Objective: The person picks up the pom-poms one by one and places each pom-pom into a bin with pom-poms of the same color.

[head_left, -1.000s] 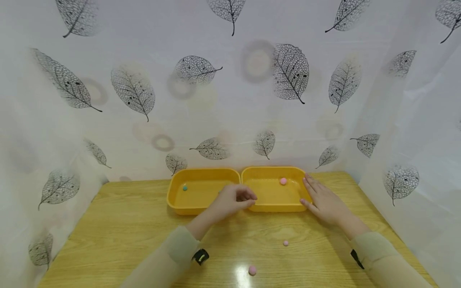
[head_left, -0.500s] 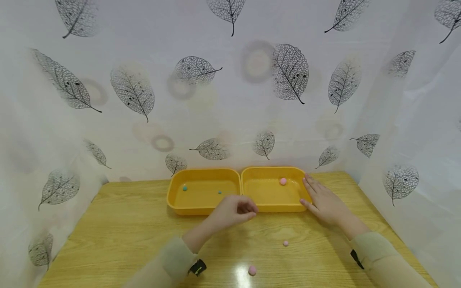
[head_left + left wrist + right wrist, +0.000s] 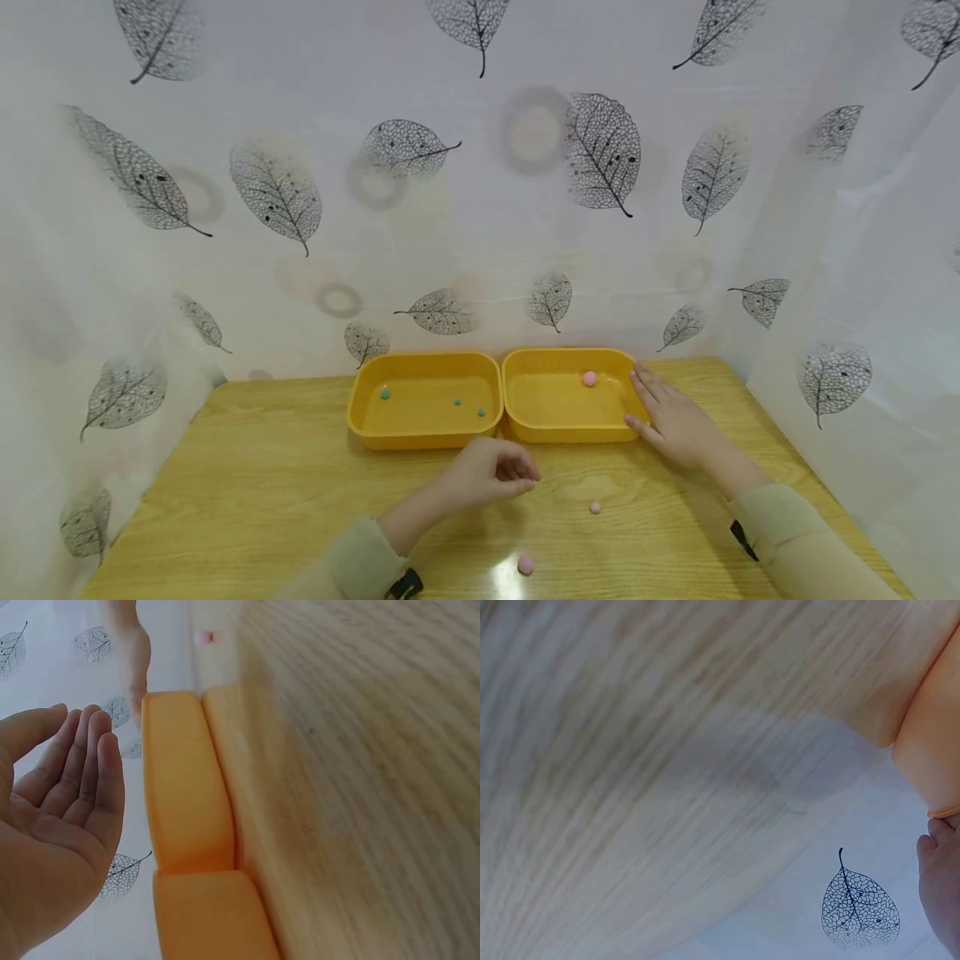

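Observation:
My left hand hovers over the table in front of the two yellow trays, its fingers loosely bent. The left wrist view shows nothing in its palm. My right hand rests against the right end of the right tray, fingers straight along the rim. One pink ball lies inside that tray. In the left tray are three teal balls, the largest at the left. A small pink ball and a bigger pink ball lie on the wood.
The trays stand side by side at the back of the wooden table. Behind them and along both sides hangs a white curtain printed with dark leaves.
My left hand has drawn back from over the trays toward the table's front, uncovering two teal balls in the left tray. My right hand has stayed in place.

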Available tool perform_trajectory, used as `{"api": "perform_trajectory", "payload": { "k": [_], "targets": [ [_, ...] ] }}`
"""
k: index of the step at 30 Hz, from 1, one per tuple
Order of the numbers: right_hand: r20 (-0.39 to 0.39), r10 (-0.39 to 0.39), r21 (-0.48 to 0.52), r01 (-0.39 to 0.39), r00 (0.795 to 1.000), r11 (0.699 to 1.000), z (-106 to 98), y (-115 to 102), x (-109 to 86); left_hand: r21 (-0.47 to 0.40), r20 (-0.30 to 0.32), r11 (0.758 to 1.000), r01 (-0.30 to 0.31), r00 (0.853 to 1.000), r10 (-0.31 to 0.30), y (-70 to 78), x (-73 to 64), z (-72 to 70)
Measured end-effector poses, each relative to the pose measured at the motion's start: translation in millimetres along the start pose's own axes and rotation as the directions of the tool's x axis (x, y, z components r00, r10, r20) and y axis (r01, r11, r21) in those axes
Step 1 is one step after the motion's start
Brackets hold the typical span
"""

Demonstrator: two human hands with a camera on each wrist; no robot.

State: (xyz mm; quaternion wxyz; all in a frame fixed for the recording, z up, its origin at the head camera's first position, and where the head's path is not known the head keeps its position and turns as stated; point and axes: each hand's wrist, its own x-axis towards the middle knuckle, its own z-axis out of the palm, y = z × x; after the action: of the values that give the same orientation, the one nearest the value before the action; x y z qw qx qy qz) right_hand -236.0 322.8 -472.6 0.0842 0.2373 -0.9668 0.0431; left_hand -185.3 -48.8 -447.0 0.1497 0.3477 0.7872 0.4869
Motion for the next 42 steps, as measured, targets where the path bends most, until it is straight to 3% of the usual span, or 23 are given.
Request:
{"api": "perform_trajectory", "payload": {
  "k": [3, 13, 22, 35, 42],
  "targets": [
    [0.004, 0.000, -0.002, 0.000, 1.000, 1.000, -1, 0, -0.1, -0.009, 0.010, 1.000, -0.006, 1.000, 0.006, -4.1, -1.8, 3.5],
    [0.009, 0.003, 0.004, -0.003, 1.000, 1.000, -1, 0, -0.6, -0.050, 0.049, 0.997, 0.065, 0.997, -0.063, -13.8, -11.5, 17.0],
    [0.003, 0.008, 0.008, -0.008, 1.000, 1.000, 1, 0, -0.8, -0.053, 0.073, 0.996, 0.077, 0.995, -0.073, -19.5, -21.4, 28.1],
    [0.000, 0.001, 0.008, -0.001, 1.000, 1.000, 1, 0, -0.7, -0.060, 0.123, 0.995, 0.084, 0.989, -0.077, -24.3, -26.1, 30.1],
    [0.002, 0.004, 0.014, -0.005, 1.000, 1.000, 1, 0, 0.1, -0.070, 0.182, 0.993, 0.093, 0.980, -0.079, -24.3, -28.0, 26.9]
  ]
}}
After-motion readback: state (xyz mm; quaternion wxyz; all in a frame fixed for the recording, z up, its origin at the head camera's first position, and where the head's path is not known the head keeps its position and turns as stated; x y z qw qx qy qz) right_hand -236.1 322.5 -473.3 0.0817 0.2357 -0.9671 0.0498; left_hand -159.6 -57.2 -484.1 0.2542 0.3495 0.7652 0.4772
